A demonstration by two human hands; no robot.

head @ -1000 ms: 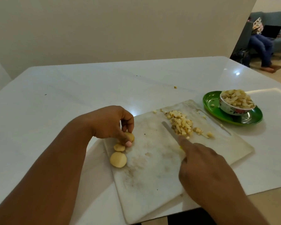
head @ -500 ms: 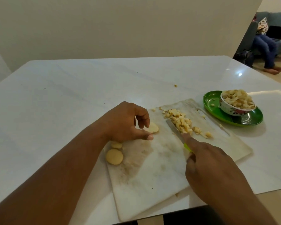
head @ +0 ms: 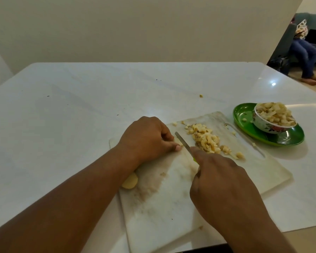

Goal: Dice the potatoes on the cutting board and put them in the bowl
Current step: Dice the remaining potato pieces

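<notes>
A pile of diced potato (head: 206,140) lies on the far part of the cutting board (head: 171,198). Just left of the pile, the left hand (head: 146,137) curls over a potato slice, mostly hidden. The right hand (head: 224,189) grips the knife (head: 182,142), whose blade lies between that hand and the pile. Right of the board, the bowl (head: 270,125), heaped with dice, stands on a green plate (head: 244,114) on the counter (head: 80,106). Another potato slice (head: 130,182) peeks out at the board's left edge.

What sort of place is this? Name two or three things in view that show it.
Probably a home kitchen or dining area: a white cutting board with diced potato, a heaped bowl, and a sofa in the adjoining room.
</notes>
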